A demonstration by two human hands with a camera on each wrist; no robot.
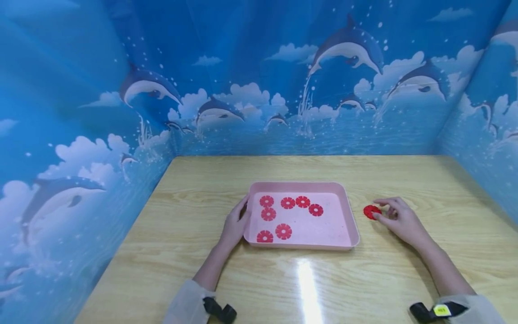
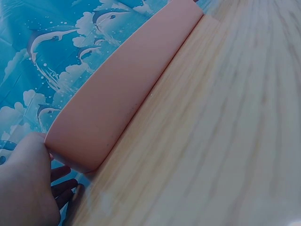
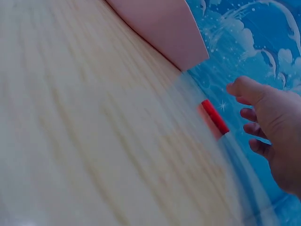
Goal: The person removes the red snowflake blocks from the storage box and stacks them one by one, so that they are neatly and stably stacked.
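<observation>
Bench (image 1: pixel 162 252) of pale wood grain, bearing a pink tray (image 1: pixel 301 247) with seven red notched discs (image 1: pixel 279 229) flat inside: two at the far left, three in a loose arc along the far middle, two toward the near left. Against the tray's left side, left hand (image 1: pixel 232 226) with fingers relaxed, touching rather than clenched. Right of the tray and apart from it, another red piece (image 1: pixel 370 211) on the bench, close by the right hand (image 1: pixel 400 219), loosely curved and grasping nothing, with a gap visible between them in the right wrist view.
</observation>
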